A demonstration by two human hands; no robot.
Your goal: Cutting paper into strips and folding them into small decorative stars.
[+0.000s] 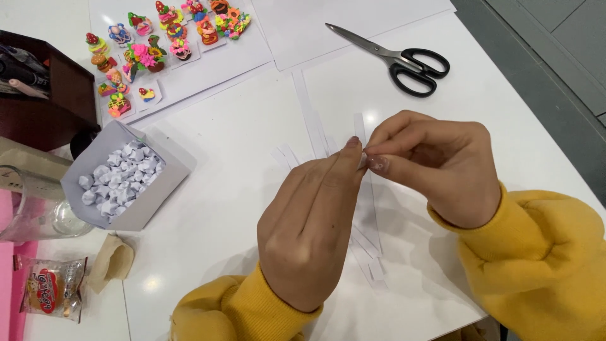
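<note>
Head view, and both hands meet at centre: the left hand [309,230] comes up from below with fingers pressed together, its fingertips [351,146] pinched on a small piece of white paper [363,160], while the right hand [435,164] curls in from the right and nips that same piece between thumb and forefinger. So both hands are clamped on it, fingertip against fingertip, and the piece is mostly hidden between them. Both wrists wear yellow sleeves [543,252]. Under and just behind the hands, white paper strips [309,110] lie scattered on the white table [214,189], more of them below the right hand. Beyond the right hand, well apart, black-handled scissors [404,60] lie with blades shut. Left of the left hand sits a folded paper box [161,186] full of little white paper stars [120,173]. Farther off, beyond that box, colourful clay miniatures [158,38] stand on white sheets.
</note>
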